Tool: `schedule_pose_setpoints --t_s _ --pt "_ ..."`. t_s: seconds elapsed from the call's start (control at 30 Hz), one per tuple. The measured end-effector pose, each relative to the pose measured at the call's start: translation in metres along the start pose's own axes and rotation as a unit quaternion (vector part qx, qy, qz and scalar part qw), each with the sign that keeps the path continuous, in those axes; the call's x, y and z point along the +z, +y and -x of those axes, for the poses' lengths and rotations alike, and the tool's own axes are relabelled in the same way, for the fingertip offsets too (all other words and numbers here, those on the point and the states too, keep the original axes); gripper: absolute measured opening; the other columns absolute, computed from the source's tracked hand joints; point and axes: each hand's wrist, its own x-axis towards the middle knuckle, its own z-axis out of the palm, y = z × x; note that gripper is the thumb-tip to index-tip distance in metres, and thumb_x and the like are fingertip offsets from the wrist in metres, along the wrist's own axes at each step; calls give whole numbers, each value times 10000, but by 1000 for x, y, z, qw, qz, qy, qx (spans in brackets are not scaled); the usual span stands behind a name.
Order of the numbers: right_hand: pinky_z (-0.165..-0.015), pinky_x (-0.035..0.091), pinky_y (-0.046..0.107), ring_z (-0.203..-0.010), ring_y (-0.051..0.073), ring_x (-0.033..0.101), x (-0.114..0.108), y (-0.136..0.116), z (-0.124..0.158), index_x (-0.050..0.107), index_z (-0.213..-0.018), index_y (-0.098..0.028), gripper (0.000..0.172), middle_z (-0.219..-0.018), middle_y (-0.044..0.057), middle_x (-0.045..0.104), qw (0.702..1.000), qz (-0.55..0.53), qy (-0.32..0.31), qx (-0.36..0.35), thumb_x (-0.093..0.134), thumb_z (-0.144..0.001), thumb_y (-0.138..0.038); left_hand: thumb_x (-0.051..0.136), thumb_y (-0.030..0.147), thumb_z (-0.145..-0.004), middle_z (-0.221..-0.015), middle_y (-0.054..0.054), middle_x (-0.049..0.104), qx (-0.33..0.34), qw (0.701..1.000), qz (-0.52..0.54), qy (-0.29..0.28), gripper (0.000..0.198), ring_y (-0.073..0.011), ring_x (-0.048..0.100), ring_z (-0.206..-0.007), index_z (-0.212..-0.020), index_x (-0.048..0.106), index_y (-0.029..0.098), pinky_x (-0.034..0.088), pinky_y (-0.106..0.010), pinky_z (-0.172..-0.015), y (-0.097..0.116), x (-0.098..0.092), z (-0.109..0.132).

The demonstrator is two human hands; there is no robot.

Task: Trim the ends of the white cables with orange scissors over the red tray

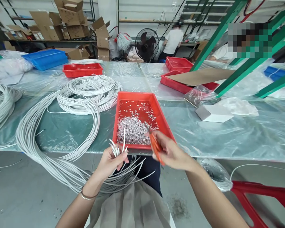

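My left hand is closed around a small bunch of white cables, their ends sticking up above the fingers. One end stands taller than the others. In my right hand is an orange-handled cutting tool, pliers or snips; its dark jaws point at the tray and are partly blurred. Both hands are at the near edge of a red tray, which holds a heap of small silvery-white bits. A long bundle of loose cables runs from the table's edge across my lap, under the left forearm.
Coiled white cables lie left of the tray, with another coil at far left. Red trays, a white box and green posts stand right. A red stool is beside me. Two people are beyond the table.
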Motion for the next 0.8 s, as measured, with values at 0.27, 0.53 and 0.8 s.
schedule_pose_setpoints --t_s 0.27,0.53,0.8 --pt "-552 344 245 -588 139 425 13 -28 31 455 -1116 -151 286 -667 -17 464 977 168 -128 28 474 -906 -345 638 447 -758 -415 70 356 68 992 -95 48 363 -32 287 -363 -793 608 87 209 -173 -374 17 16 6" --pt "-641 369 263 -698 156 494 11 -23 29 427 -1146 -167 231 -822 30 555 977 164 -133 1 369 -968 -302 704 322 -697 -570 -19 560 103 986 -117 62 243 -73 473 -506 -718 646 87 386 -182 -500 18 11 5" --pt "-668 370 283 -761 176 492 3 -30 29 463 -1112 -188 188 -895 41 576 969 196 -150 10 401 -937 -222 658 372 -780 -468 27 463 26 970 133 -202 277 -33 356 -340 -763 557 114 252 -156 -368 9 -3 -1"
